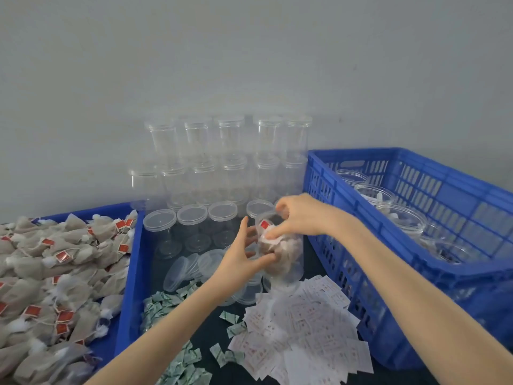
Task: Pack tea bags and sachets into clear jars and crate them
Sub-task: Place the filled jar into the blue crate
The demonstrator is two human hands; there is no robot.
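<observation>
A clear jar stuffed with brown tea bags is held tilted above the dark table, its mouth toward me. My left hand grips its side with curled fingers. My right hand is at the jar's mouth and pinches a white sachet there. A red tea-bag tag shows at the rim. Loose tea bags with red tags fill the blue tray on the left. White sachets and green sachets lie scattered on the table below the jar.
Empty lidded clear jars are stacked against the wall, with more in front of them. Loose lids lie nearby. A blue slatted crate on the right holds several jars.
</observation>
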